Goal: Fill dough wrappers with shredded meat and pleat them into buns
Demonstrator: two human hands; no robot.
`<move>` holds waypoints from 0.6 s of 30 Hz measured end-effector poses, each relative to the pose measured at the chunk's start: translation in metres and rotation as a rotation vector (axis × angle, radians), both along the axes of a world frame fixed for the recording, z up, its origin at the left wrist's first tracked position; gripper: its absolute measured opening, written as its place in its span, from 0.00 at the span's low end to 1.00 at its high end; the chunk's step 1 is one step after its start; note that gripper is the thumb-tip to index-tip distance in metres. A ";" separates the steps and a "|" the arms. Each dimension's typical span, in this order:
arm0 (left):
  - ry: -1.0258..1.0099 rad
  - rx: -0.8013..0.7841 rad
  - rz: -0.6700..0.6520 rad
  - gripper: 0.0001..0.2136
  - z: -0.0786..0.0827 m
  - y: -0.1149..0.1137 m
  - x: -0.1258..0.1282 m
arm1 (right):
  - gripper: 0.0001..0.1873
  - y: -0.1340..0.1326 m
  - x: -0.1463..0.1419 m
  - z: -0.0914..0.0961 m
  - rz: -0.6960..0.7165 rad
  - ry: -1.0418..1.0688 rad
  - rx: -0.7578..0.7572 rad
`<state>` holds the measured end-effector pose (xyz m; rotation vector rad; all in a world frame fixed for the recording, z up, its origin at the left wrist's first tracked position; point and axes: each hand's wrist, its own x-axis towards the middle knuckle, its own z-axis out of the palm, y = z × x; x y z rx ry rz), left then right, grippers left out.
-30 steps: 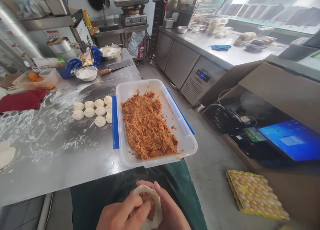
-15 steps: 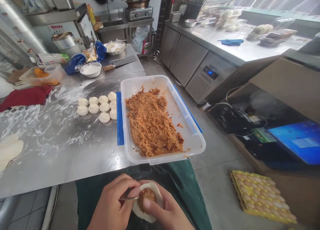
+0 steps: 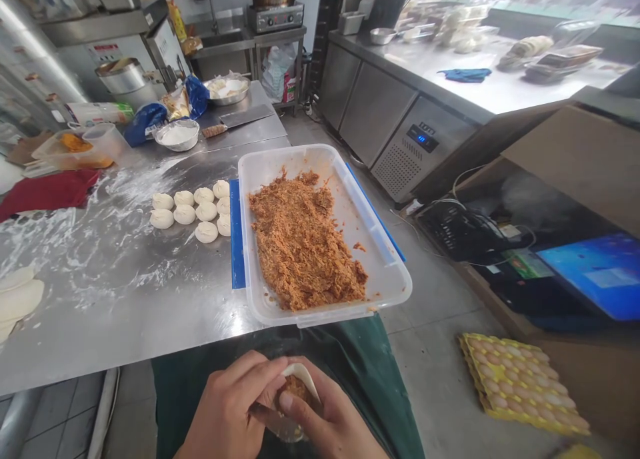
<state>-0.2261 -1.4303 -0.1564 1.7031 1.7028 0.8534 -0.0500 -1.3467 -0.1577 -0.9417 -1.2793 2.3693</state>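
A round dough wrapper (image 3: 305, 378) with brown filling in it sits cupped in my right hand (image 3: 333, 422), whose thumb presses on the filling. My left hand (image 3: 225, 412) is closed in a pinch on a thin metal tool that rests against the wrapper's edge. Both hands are low in the view, above my green apron (image 3: 360, 352). Just ahead, a clear plastic tub (image 3: 380, 246) of shredded brown filling (image 3: 305, 239) overhangs the steel table's edge. Left of the tub lie several filled dough balls (image 3: 193, 209).
The floured steel table (image 3: 115, 292) carries flat dough rounds (image 3: 17, 299) at the left edge, a red cloth (image 3: 47, 189), a bowl of flour (image 3: 175, 134) and a cleaver. An egg tray (image 3: 520, 386) lies on the floor at right, beside a screen and a steel counter.
My hands have folded the wrapper tighter around the filling; the left hand now pinches a thin tool at its edge. The view shifted slightly.
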 end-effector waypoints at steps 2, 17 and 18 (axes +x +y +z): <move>0.027 -0.017 0.004 0.11 0.003 0.000 0.001 | 0.22 0.001 0.000 0.001 0.018 -0.016 -0.013; 0.326 0.022 -0.190 0.22 0.003 0.003 0.004 | 0.09 0.011 0.000 0.011 0.156 -0.173 0.162; 0.333 0.024 -0.196 0.22 0.003 0.003 0.004 | 0.08 0.012 0.000 0.011 0.178 -0.172 0.169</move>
